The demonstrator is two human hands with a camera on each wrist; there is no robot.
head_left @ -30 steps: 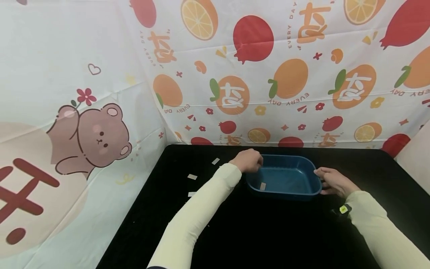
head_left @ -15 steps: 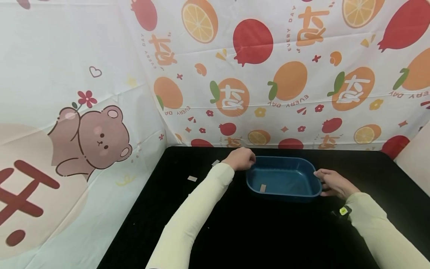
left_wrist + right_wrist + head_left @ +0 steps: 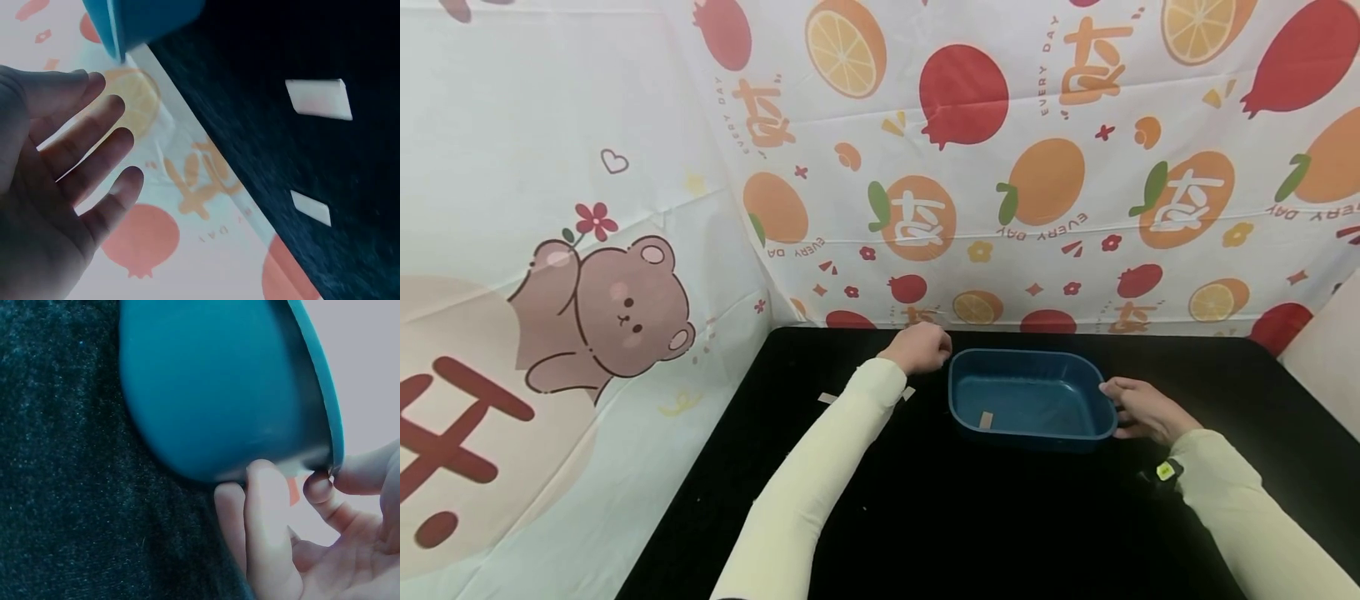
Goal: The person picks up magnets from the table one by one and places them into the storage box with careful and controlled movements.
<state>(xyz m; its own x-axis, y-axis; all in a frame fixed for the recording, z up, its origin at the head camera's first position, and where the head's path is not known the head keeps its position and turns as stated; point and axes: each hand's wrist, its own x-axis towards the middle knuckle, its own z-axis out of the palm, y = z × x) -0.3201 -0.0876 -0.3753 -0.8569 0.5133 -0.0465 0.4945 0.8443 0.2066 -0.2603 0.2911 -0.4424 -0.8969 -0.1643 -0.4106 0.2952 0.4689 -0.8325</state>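
Observation:
My left hand [image 3: 917, 348] hovers over the black table just left of the blue plastic basin [image 3: 1033, 353]. In the left wrist view its fingers [image 3: 94, 134] are loosely extended, and nothing shows between them. My right hand [image 3: 1150, 408] holds the basin's right end. The right wrist view shows thumb and index finger pinching the rim, while other fingers [image 3: 267, 519] lie against the outer wall. One small pale rectangular piece [image 3: 987, 420] lies inside the basin near its front left corner. Another piece [image 3: 908, 393] lies beside my left sleeve, and a third piece [image 3: 827, 398] farther left.
The black cloth-covered table [image 3: 985, 525] ends at the back against a fruit-print curtain [image 3: 970, 192]. A white curtain with a bear print [image 3: 625, 308] borders the left side. My left sleeve [image 3: 820, 467] covers part of the table.
My left hand has moved left, from over the basin's left rim to beside it. Its sleeve now covers a pale piece seen earlier near the back. My right hand stays on the basin.

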